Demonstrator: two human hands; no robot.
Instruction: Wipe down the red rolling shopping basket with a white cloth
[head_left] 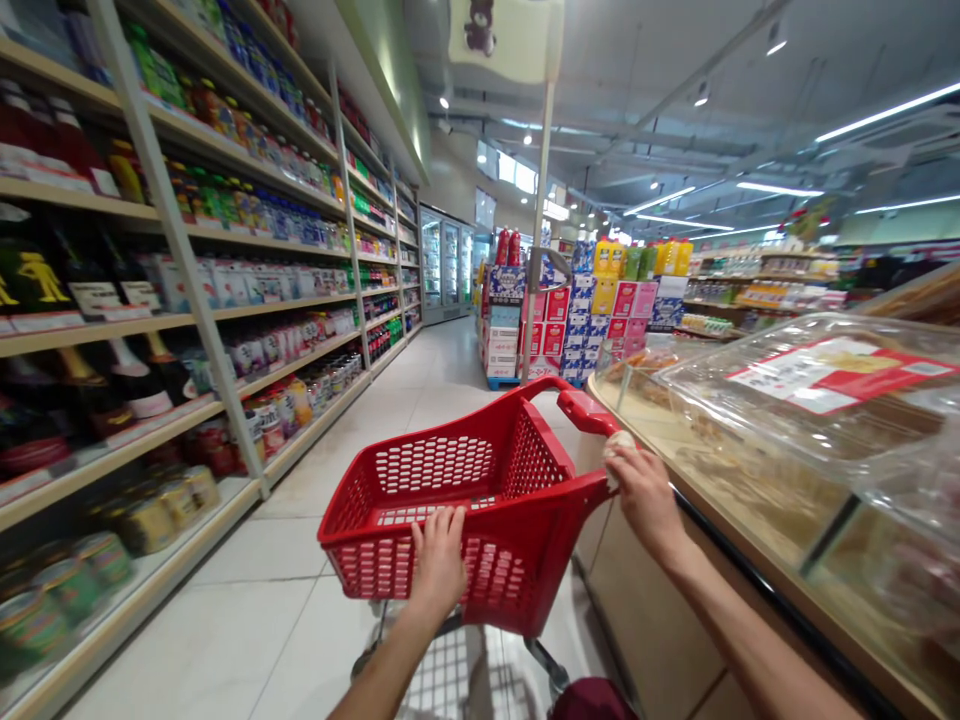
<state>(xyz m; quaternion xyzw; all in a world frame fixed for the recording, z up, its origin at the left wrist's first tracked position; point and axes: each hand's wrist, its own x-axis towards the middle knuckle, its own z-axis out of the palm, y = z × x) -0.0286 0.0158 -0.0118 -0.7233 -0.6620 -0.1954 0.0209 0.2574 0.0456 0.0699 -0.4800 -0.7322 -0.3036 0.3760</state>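
Observation:
A red plastic shopping cart (pixel 517 600) stands turned sideways in front of me, and no goods show in its perforated basket. My left hand (pixel 441 560) lies on the near long side of the basket, with its fingers hooked over the top rim. At the right end, my right hand (pixel 637 490) is closed around the end of the cart's red handle (pixel 589 412). A small pale patch shows by its fingers; I cannot make out what it is. Part of the right thumb is hidden.
Shelves of bottles and cans (pixel 270 290) line the left side. Close on the right runs a display counter (pixel 750 520) with clear plastic covers. Stacked drink cartons (pixel 544 320) and a pole (pixel 541 200) stand ahead. Pale floor tiles (pixel 427 375) lead to glass-door fridges (pixel 442 255).

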